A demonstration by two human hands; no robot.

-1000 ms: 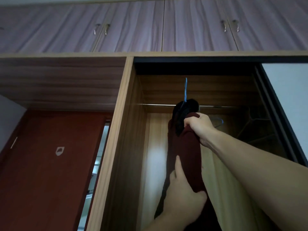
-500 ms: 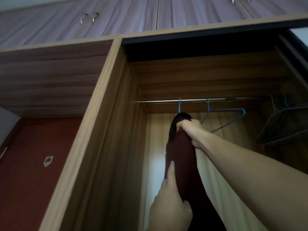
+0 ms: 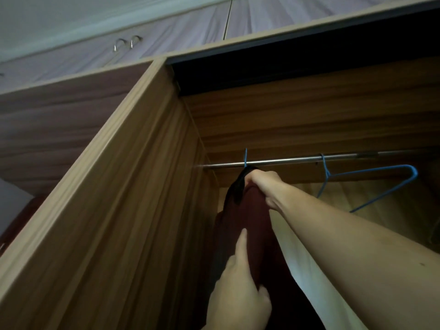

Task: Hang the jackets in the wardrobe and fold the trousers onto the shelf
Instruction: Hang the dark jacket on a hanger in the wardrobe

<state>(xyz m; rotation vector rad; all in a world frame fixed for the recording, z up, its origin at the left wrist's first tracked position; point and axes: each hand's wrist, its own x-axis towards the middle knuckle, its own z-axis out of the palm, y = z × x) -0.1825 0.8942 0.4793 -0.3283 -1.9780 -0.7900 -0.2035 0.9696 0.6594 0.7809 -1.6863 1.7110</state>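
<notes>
A dark red jacket with a black collar hangs on a blue hanger whose hook sits over the metal rail at the wardrobe's left end. My right hand grips the jacket's collar just below the rail. Lower down, my left hand holds the jacket's body, thumb stretched up along the fabric. The jacket's lower part runs out of view.
An empty blue wire hanger hangs on the rail to the right. The wardrobe's wooden side panel stands close on the left. A dark hanger edge shows at far right. Purple upper cabinet doors are overhead.
The jacket's hanger hook went up and onto the rail, at its left end. The view tilted upward and moved closer to the wardrobe. Both hands kept their hold.
</notes>
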